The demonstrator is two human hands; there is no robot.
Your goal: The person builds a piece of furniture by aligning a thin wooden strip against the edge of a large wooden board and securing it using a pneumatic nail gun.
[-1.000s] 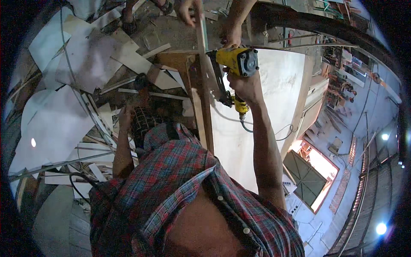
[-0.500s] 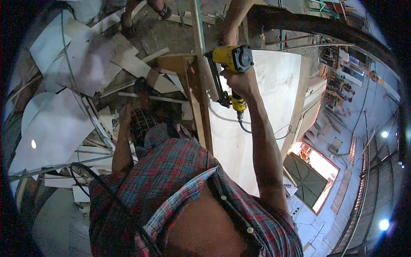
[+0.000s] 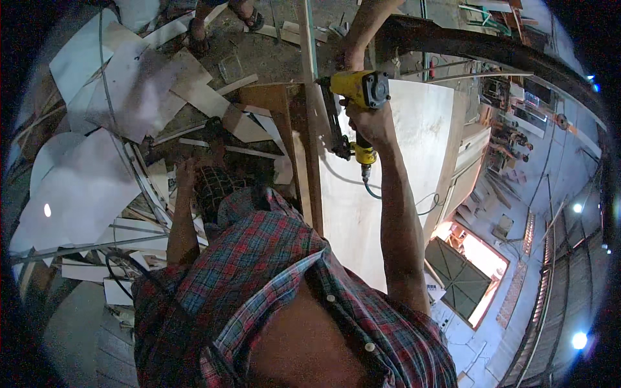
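My right hand [image 3: 373,123] is wrapped around the handle of a yellow and black nail gun [image 3: 357,89]. A hose [image 3: 370,189] runs from the fitting at the gun's lower end. The gun's nose sits close to the far left edge of a pale wooden panel [image 3: 414,139], beside a long upright strip [image 3: 308,48]; whether it touches is unclear. Just beyond the gun is another person's hand [image 3: 350,59], partly hidden by it. My left hand [image 3: 187,171] is low at the left, in shadow near the wood scraps, its fingers too dark to make out.
Pale board offcuts [image 3: 123,90] lie scattered over the floor at left, with cables across them. A brown wooden frame edge [image 3: 309,161] borders the panel. Another person's sandalled foot [image 3: 253,21] stands at the far side. A dark curved beam [image 3: 453,44] spans the far right.
My right hand and the nail gun have shifted slightly to the right, with the gun still near the panel's edge. The whole view has tilted a little. My grip is unchanged.
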